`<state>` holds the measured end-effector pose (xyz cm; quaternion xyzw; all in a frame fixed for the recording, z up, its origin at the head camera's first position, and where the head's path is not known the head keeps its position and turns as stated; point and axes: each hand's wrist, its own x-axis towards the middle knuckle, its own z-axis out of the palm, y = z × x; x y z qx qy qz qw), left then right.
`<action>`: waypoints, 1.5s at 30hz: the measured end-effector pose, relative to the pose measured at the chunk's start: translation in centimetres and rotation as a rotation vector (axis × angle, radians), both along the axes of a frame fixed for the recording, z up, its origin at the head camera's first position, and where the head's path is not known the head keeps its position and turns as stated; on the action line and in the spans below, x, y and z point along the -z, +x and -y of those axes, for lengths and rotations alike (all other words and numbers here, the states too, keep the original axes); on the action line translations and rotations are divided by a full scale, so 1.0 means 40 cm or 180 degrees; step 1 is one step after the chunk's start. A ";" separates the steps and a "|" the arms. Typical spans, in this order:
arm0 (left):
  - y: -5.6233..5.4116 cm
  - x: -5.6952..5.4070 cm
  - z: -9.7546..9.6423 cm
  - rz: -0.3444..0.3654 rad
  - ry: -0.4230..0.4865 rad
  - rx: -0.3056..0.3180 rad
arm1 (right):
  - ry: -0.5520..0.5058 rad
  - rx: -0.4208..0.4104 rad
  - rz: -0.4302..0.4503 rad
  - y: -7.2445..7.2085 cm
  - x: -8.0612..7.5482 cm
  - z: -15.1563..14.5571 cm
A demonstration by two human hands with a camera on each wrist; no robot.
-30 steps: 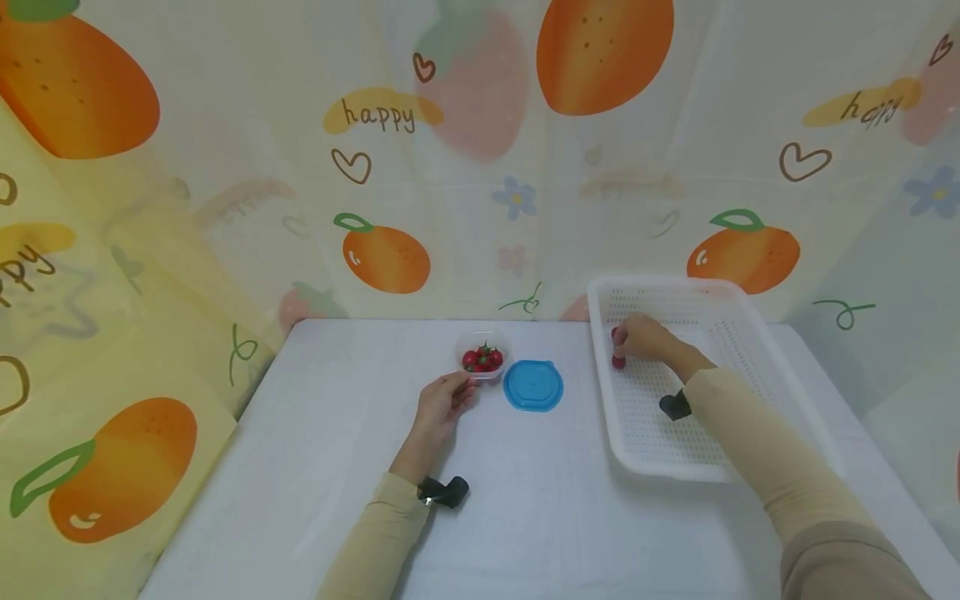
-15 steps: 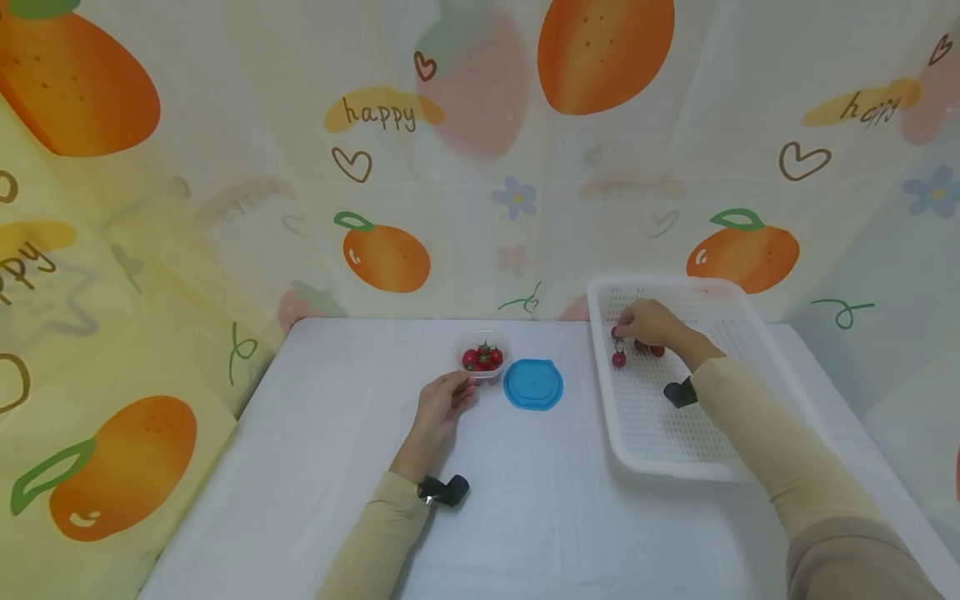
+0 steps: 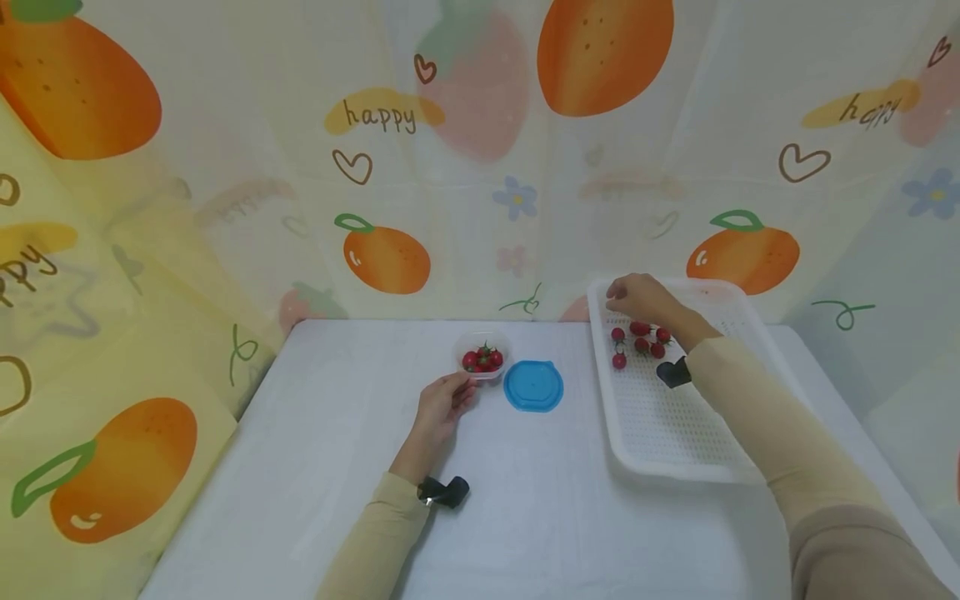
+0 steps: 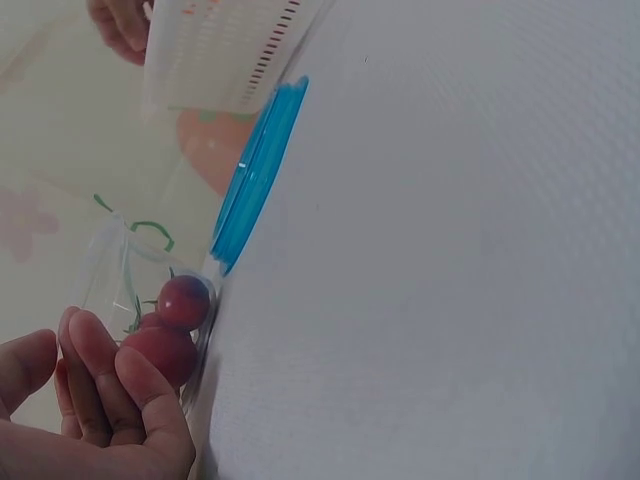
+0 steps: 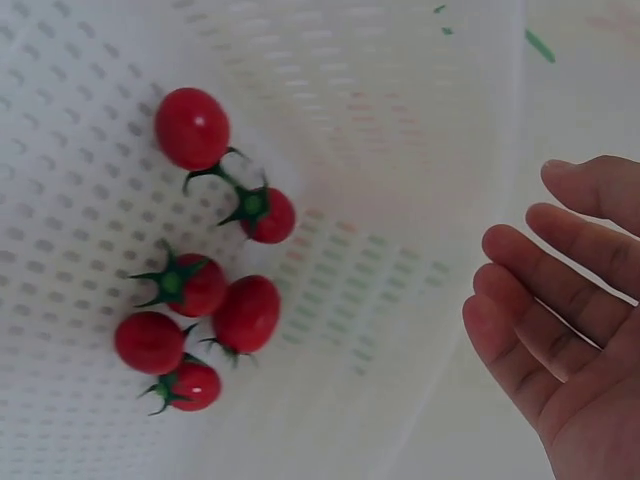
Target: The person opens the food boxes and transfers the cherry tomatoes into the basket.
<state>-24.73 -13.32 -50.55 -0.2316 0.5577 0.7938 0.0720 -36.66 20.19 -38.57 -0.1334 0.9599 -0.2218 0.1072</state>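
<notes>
My left hand rests with its fingertips right at the near side of a small clear plastic container. Inside the container are several cherry tomatoes with green stems. In the left wrist view the thumb stands apart from the loosely bent fingers. My right hand hovers over the far left corner of a white perforated basket. The right wrist view shows its fingers relaxed, with nothing in them. Several cherry tomatoes lie grouped on the basket floor beside that hand.
A blue lid lies flat on the white-covered table, between the container and the basket. Behind the table hangs a fruit-print curtain. Each wrist wears a small black camera.
My right hand has moved from low over the tomatoes to the basket's far left corner, and the tomatoes it covered now show. The left hand and container have stayed put.
</notes>
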 end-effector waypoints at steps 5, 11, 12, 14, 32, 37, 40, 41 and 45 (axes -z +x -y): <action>0.001 0.002 0.001 0.0019 0.0017 0.0007 | -0.0001 -0.0132 -0.0068 -0.004 -0.031 0.035; 0.001 0.001 0.001 -0.0009 0.0000 -0.0003 | -0.0053 -0.0354 -0.0157 -0.008 -0.058 0.089; 0.001 0.001 0.000 -0.0019 -0.0006 -0.0002 | -0.0074 -0.0379 -0.0140 -0.007 -0.060 0.100; 0.001 0.000 0.000 -0.0025 -0.0004 0.0003 | -0.0085 -0.0427 -0.0123 -0.006 -0.061 0.121; 0.003 -0.003 0.003 -0.0020 0.0020 0.0021 | -0.0013 -0.0822 -0.0238 0.020 -0.036 0.290; 0.003 -0.003 0.001 0.0001 0.0045 0.0021 | 0.0094 -0.0849 -0.0171 0.026 -0.021 0.335; 0.003 -0.004 -0.001 0.0017 0.0075 0.0023 | 0.0119 -0.0922 -0.0186 0.029 -0.009 0.358; 0.003 -0.004 -0.002 0.0027 0.0084 0.0021 | 0.0121 -0.0947 -0.0198 0.031 -0.005 0.366; 0.002 -0.003 -0.003 0.0069 0.0086 0.0015 | 0.0144 -0.0999 -0.0133 0.040 0.011 0.391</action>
